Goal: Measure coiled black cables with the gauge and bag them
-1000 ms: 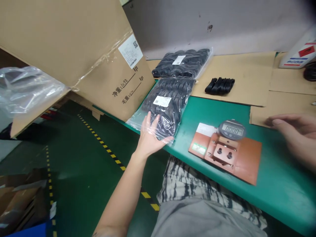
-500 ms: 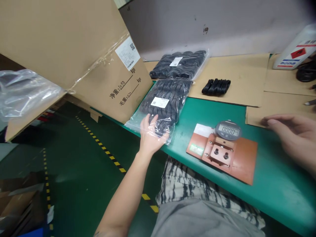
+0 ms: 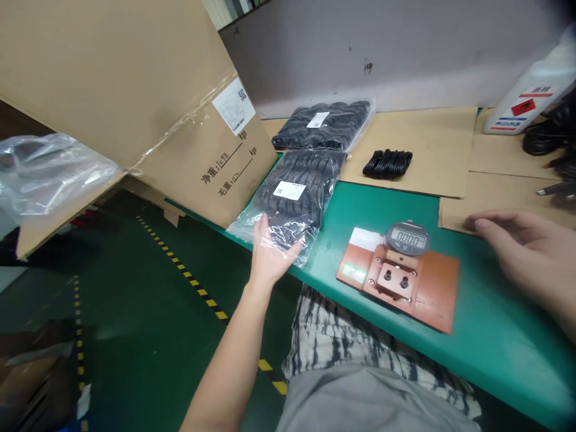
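At the near end of a clear plastic bag of bundled black cables (image 3: 294, 165) is my left hand (image 3: 269, 255). Its thumb and a finger grip the bag's end, and the other fingers are hidden by plastic and cables. My right hand (image 3: 526, 246) hovers over the right of the green table, loosely curled with thumb and fingers a little apart and nothing visible in it. Between the hands sits a digital dial gauge (image 3: 408, 238) reading zero, mounted on a copper-coloured fixture plate (image 3: 436, 294). Behind it lies a tied black cable bundle (image 3: 387, 164).
A large cardboard box (image 3: 180, 144) stands tilted at the left with plastic film (image 3: 54, 174) on its flap. A second bag of cables (image 3: 333, 123) lies at the back. A white bottle (image 3: 517, 102) and loose black cables (image 3: 546, 135) are at the far right on cardboard sheets (image 3: 423, 144).
My left hand has shifted slightly, and its fingers have gone further out of sight at the bag's end. My right hand has barely moved. The whole view has shifted a little.
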A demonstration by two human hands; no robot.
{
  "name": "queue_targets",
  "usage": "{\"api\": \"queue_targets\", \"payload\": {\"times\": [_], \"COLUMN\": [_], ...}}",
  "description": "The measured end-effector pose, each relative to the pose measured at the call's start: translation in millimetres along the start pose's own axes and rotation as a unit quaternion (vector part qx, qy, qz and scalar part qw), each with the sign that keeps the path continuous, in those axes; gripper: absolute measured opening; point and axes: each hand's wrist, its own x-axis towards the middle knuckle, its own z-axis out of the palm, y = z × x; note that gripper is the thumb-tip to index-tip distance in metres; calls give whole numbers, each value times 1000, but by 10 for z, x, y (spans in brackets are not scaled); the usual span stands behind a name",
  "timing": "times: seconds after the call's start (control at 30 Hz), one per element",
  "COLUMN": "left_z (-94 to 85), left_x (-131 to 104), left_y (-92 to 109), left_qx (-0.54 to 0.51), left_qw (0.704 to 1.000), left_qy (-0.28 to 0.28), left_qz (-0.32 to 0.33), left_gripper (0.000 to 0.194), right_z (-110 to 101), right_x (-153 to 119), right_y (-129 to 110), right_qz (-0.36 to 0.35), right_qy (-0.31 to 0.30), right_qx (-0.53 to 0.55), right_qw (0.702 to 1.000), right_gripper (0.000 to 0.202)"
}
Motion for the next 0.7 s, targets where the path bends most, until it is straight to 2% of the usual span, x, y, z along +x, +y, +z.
{"api": "queue_targets", "payload": {"times": [0.1, 0.17, 0.33, 0.47, 0.6, 0.67, 0.7], "left_z": [-13, -8, -15, -115, -233, -285, -318], "left_x": [59, 106, 153, 52, -122, -197, -233], "left_y": [34, 79, 104, 83, 43, -28, -75], "left_qx": [48, 78, 37, 5, -24, -119, -182], "left_qw": [998, 995, 998, 1000, 995, 976, 957], "left_qy": [-50, -63, -50, -22, 26, 64, 81], "left_qz": [-10, -9, -6, -10, -98, -172, -209], "left_gripper": [107, 106, 90, 84, 77, 74, 72], "right_z": [-2, -4, -5, -10, -11, -13, -13], "right_x": [-5, -8, -13, -12, -12, -14, -15], "right_y": [-41, -57, -78, -69, -37, -34, -36], "right_qz": [3, 3, 11, 19, 16, 16, 15], "right_qy": [-2, -2, -13, -17, -17, -16, -16], "right_qx": [3, 4, 13, 25, 29, 31, 32], "right_qw": [1000, 1000, 1000, 999, 999, 999, 999], "right_gripper": [32, 31, 26, 22, 20, 20, 19]}}
